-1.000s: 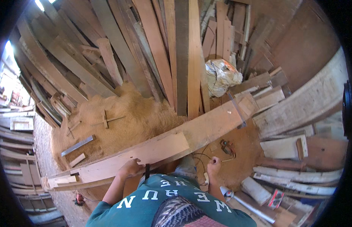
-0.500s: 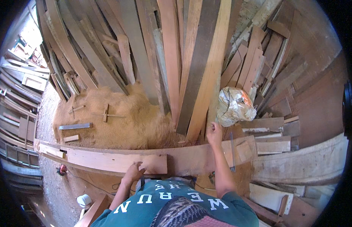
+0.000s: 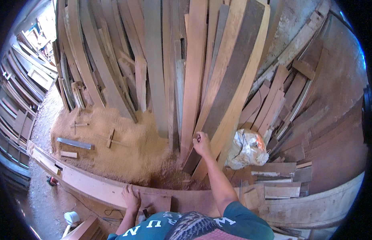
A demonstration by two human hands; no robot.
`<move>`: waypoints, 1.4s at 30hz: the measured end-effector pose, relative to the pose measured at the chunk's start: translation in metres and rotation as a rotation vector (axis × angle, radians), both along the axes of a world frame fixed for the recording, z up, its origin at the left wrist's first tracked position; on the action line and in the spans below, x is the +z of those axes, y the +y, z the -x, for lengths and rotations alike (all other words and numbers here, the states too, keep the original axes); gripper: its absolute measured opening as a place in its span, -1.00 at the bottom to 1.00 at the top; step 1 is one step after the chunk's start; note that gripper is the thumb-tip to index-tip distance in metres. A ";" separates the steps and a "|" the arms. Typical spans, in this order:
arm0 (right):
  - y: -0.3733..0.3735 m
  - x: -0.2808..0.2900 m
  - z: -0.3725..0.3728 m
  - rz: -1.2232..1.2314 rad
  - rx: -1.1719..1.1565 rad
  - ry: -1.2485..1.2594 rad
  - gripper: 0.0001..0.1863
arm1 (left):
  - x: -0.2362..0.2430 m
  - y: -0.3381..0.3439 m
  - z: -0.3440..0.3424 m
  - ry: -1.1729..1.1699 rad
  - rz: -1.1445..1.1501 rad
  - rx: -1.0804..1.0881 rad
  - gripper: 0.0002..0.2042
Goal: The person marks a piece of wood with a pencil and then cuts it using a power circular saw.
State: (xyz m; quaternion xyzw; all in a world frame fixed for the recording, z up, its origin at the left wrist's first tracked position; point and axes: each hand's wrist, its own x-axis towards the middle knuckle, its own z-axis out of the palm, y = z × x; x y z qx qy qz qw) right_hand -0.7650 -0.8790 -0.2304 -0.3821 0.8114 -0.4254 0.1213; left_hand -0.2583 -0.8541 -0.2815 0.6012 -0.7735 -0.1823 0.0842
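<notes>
My left hand lies on a pale wooden board that rests along the long bench, its fingers stretched toward the board's far edge. My right hand reaches out over the lower ends of the leaning planks. Its fingers are curled together with the thumb. What they hold, if anything, is too small to make out. Behind this hand stands a dark brown plank, with a light yellowish plank to its right and a reddish plank to its left. I cannot tell whether the hand touches them.
Sawdust is heaped beyond the bench, with a metal bar, a small wood block and a wooden cross-shaped piece on it. A stuffed plastic bag sits right of the planks. Offcuts are stacked at the right.
The view has shifted toward the upright planks. My right hand has moved left, from beside the plastic bag to the dark plank's lower part. My left hand stays on the board, its fingers now stretched farther forward.
</notes>
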 end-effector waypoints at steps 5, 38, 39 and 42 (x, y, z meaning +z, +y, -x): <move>-0.056 0.012 0.035 0.089 -0.230 0.144 -0.51 | -0.009 -0.003 0.008 -0.077 -0.099 -0.122 -0.42; 0.128 -0.102 -0.172 -0.699 0.572 -0.076 -0.39 | -0.036 0.003 0.004 -0.026 -0.028 -0.041 -0.50; 0.133 -0.098 -0.171 -0.686 0.583 -0.074 -0.40 | -0.037 0.004 0.002 -0.021 -0.021 -0.038 -0.51; 0.133 -0.083 -0.166 -0.767 0.476 -0.079 -0.43 | -0.037 -0.002 0.001 -0.021 0.003 -0.042 -0.51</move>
